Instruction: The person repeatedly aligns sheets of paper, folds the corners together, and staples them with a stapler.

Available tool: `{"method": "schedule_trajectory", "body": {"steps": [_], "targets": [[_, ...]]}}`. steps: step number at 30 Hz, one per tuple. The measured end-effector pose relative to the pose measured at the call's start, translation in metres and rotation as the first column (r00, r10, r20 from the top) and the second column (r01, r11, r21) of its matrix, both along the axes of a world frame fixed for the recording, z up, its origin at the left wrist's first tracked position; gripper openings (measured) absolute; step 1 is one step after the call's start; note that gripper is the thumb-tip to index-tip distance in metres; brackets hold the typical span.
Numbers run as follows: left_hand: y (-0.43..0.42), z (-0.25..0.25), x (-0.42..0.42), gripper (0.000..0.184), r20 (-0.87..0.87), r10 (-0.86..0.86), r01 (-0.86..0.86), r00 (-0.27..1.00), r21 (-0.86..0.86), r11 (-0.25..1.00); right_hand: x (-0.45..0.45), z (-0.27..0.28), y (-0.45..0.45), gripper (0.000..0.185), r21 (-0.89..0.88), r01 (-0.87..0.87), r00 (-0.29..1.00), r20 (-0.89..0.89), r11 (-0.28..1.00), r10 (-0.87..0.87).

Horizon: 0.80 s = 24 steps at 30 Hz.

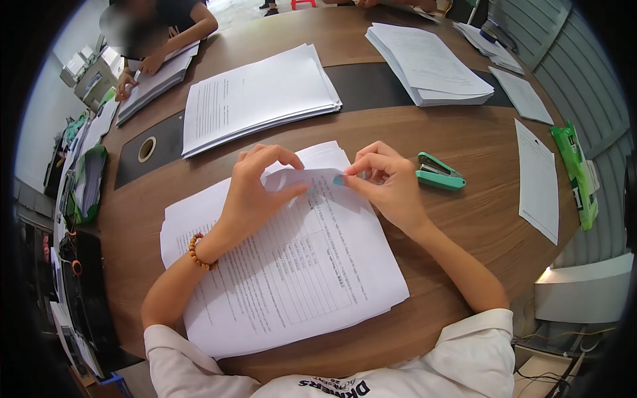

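A stack of printed sheets (pixel 285 265) lies on the brown table in front of me, its text upside down to my view. My left hand (pixel 262 176) curves over the far edge of the top sheet, thumb and fingers apart around the lifted paper. My right hand (pixel 385 182) pinches the far edge of that sheet between thumb and forefinger, near its far right corner. The sheet's edge is raised and bent between the two hands. A green stapler (pixel 440 174) rests on the table just right of my right hand, touching neither hand.
Two paper stacks (pixel 259 96) (pixel 428 66) stand farther back. A co-worker's hands (pixel 142 73) rest on another stack at the far left. A round cable hole (pixel 147 149) is at left. A loose sheet (pixel 537 179) and a green packet (pixel 574 176) lie at right.
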<state>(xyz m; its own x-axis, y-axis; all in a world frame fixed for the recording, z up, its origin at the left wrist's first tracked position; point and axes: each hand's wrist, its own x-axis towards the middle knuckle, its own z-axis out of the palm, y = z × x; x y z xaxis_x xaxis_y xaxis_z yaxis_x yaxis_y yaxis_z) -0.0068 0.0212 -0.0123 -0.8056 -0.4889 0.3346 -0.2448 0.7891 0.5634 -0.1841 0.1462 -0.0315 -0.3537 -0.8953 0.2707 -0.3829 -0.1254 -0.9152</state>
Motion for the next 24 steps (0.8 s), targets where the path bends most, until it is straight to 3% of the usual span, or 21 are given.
{"method": "schedule_trajectory", "body": {"steps": [3,5,6,8,11,17,24], "targets": [[0.001,0.001,0.000,0.040,-0.024,0.007,-0.006,1.000,0.040,0.999,0.002,-0.001,-0.002,0.005,-0.095,0.030,0.996,-0.085,0.995,-0.038],[0.006,0.003,-0.003,0.047,-0.055,0.033,-0.030,0.998,0.054,0.998,0.006,-0.005,-0.003,0.009,-0.302,0.036,0.913,-0.377,0.953,-0.154],[0.006,0.002,-0.003,0.047,-0.053,0.037,-0.033,0.998,0.058,0.998,0.008,-0.004,-0.001,0.009,-0.297,0.034,0.914,-0.376,0.954,-0.149],[0.005,-0.003,-0.003,0.055,-0.107,0.010,-0.016,0.994,-0.055,0.998,0.013,-0.001,0.003,0.017,-0.331,0.019,0.736,-0.634,0.944,-0.237],[0.004,-0.002,-0.003,0.056,-0.118,-0.019,0.020,0.993,0.000,1.000,0.011,-0.008,0.001,0.028,-0.398,-0.016,0.703,-0.657,0.917,-0.273],[0.004,-0.002,-0.003,0.048,-0.162,-0.017,0.010,0.987,-0.045,0.999,0.003,-0.010,-0.001,0.016,-0.465,-0.063,0.696,-0.654,0.883,-0.295],[0.003,-0.004,-0.001,0.039,-0.167,-0.054,0.029,0.985,-0.146,0.989,0.009,0.006,0.003,0.018,-0.458,-0.060,0.689,-0.662,0.887,-0.295]]}}
